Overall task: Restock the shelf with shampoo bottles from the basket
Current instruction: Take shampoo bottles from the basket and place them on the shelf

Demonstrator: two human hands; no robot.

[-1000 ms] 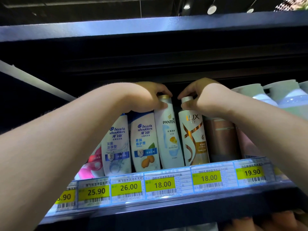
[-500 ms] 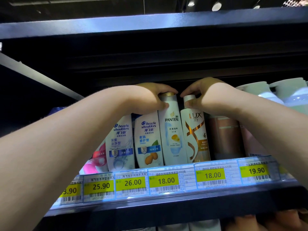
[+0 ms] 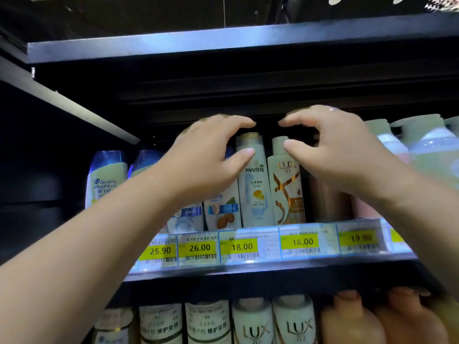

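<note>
A white Pantene bottle [image 3: 254, 192] and a white-and-gold LUX bottle [image 3: 288, 194] stand upright side by side on the lit shelf [image 3: 248, 275]. My left hand [image 3: 208, 155] hovers in front of the Head & Shoulders bottles [image 3: 222, 214], fingers spread and arched, thumb tip at the Pantene's shoulder. My right hand [image 3: 332, 150] mirrors it, with its thumb tip over the LUX cap. Neither hand holds a bottle. The basket is out of view.
More Head & Shoulders bottles [image 3: 106, 177] stand at the left, a brown bottle [image 3: 327, 202] and large pale bottles [image 3: 427, 150] at the right. Yellow price tags [image 3: 242, 247] line the shelf edge. The shelf above [image 3: 223, 40] hangs low. LUX bottles [image 3: 253, 324] and orange bottles [image 3: 352, 321] fill the shelf below.
Both hands have let go of the Pantene and LUX bottle tops, opened their fingers and drawn back toward me. The view has tilted down, showing the lower shelf.
</note>
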